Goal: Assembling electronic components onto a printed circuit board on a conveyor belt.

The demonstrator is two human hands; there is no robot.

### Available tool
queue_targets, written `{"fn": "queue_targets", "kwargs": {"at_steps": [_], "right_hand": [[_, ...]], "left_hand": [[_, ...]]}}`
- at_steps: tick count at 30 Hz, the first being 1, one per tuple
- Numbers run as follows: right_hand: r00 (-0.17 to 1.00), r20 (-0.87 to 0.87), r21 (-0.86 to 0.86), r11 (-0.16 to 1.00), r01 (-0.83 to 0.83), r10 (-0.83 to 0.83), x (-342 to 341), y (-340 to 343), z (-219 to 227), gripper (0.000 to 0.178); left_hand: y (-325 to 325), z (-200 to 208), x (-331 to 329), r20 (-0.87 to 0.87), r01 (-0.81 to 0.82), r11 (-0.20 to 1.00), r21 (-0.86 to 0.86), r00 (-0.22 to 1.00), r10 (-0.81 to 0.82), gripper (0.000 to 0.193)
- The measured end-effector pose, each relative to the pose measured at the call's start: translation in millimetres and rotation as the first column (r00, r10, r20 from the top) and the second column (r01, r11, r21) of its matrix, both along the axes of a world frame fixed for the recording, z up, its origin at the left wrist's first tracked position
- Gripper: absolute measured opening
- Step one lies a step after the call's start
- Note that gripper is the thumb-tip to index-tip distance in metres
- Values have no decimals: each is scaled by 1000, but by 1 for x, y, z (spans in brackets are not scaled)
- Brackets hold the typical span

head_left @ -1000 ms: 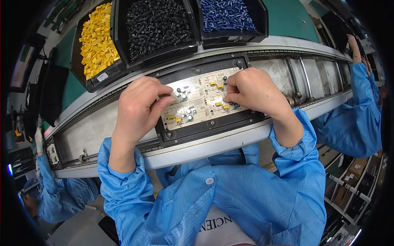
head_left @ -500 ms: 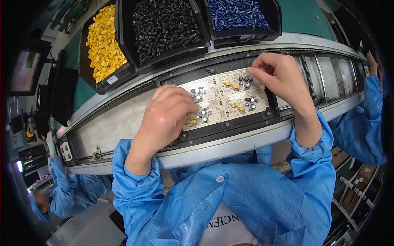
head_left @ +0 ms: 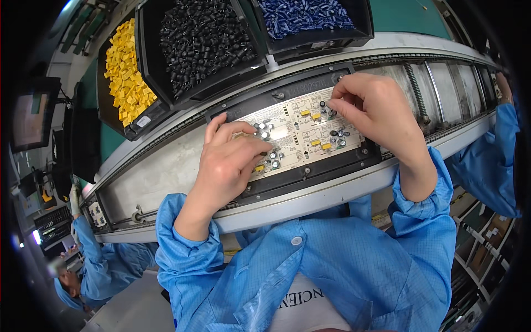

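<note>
A cream printed circuit board (head_left: pixel 281 134) lies in a black carrier frame (head_left: pixel 287 180) in front of me. It bears small yellow block parts (head_left: pixel 316 143) and several upright cylindrical capacitors (head_left: pixel 272 156), black and silvery. My left hand (head_left: pixel 229 157) hovers over the board's left end, its fingers apart around the capacitors there and nothing seen in its grasp. Over the upper right corner, my right hand (head_left: pixel 371 108) has thumb and forefinger pinched close beside a black capacitor (head_left: pixel 322 104). Whatever those fingertips hold is hidden.
Beyond the conveyor rail (head_left: pixel 287 207) stand bins of yellow block components (head_left: pixel 124 77), black cylindrical components (head_left: pixel 204 47) and blue components (head_left: pixel 307 16). A co-worker's blue sleeve (head_left: pixel 481 160) is at the right. Another person in blue (head_left: pixel 113 265) works at the far left, near another board (head_left: pixel 97 213).
My left hand's fingers have spread, uncovering more of the capacitors beside them. My right hand has shifted slightly left and down, still pinched. The whole view has tilted a little.
</note>
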State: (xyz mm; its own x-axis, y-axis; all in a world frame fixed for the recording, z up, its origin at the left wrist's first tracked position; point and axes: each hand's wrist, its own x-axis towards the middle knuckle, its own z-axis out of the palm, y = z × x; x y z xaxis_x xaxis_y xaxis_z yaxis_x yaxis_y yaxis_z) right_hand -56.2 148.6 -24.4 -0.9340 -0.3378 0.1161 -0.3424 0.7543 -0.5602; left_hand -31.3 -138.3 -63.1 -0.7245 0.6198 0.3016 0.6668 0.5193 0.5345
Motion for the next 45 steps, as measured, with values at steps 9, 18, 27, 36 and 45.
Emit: {"fn": "queue_targets", "kwargs": {"at_steps": [9, 18, 27, 36, 45], "right_hand": [[1000, -26, 50, 999, -3, 5, -1, 1, -2, 16], [1000, -4, 73, 997, 4, -3, -2, -6, 0, 15], [1000, -19, 59, 998, -1, 2, -2, -2, -4, 14], [1000, 8, 44, 999, 2, -2, -2, -12, -1, 15], [1000, 5, 49, 999, -3, 3, -3, -11, -1, 15]], "left_hand": [[6, -5, -1, 16, -13, 1000, 12, 1000, 12, 34], [2, -8, -4, 13, -12, 999, 45, 1000, 12, 32], [10, -9, -2, -30, -4, 1000, 26, 1000, 5, 35], [9, -4, -3, -88, 27, 1000, -14, 996, -28, 36], [17, -8, -4, -128, 16, 999, -36, 992, -21, 36]]}}
